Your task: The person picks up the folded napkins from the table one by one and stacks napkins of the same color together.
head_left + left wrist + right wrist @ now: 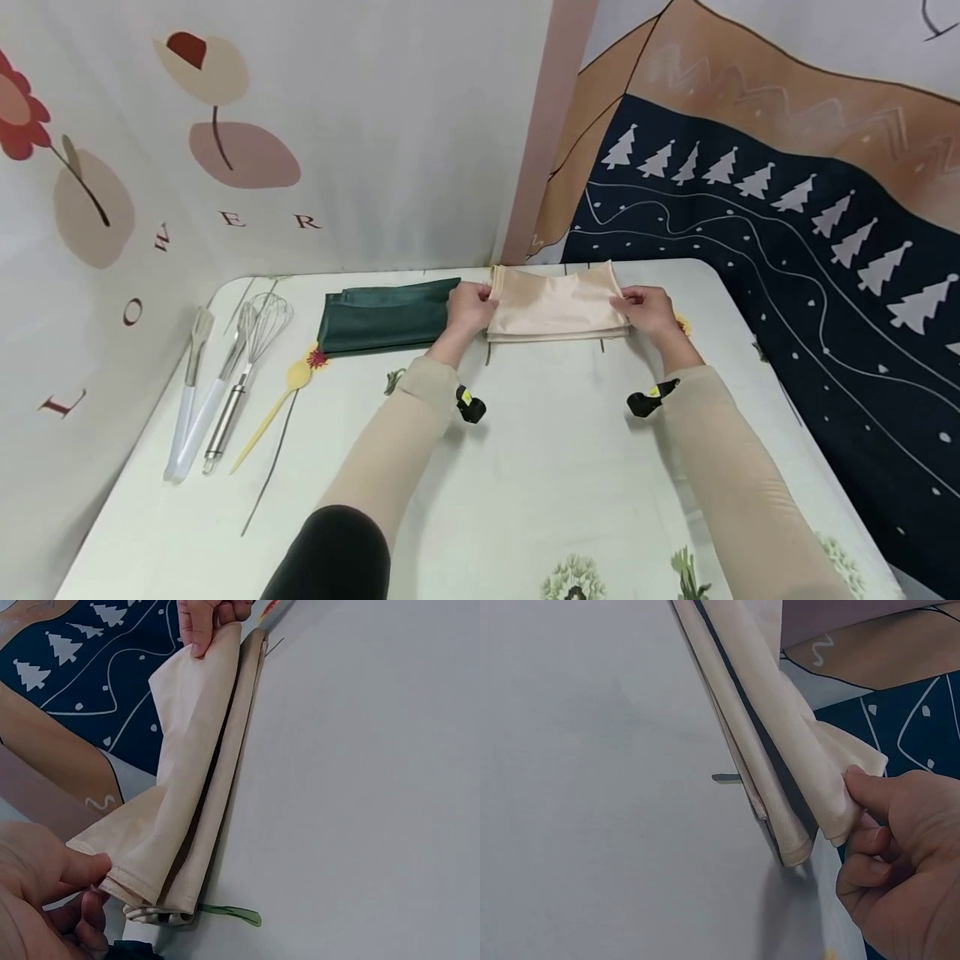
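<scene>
A folded cream cloth (555,307) lies at the back of the table, with both hands at its sides. My left hand (471,308) pinches its left edge between thumb and fingers. At the opposite edge, my right hand (649,310) pinches the cloth the same way. In the left wrist view the upper layer of the cream cloth (191,742) is raised between the hands, with a dark gap above the lower folds. The right wrist view shows the right thumb (866,787) on top of the cloth's corner. Beside the left hand lies a folded dark green cloth (390,317).
On the table's left lie a whisk (228,417), a yellow spoon (297,375) and two white-handled utensils, one a brush-like tool (186,417). Printed curtains (375,125) stand right behind the table (540,467). The tabletop cover has printed flowers.
</scene>
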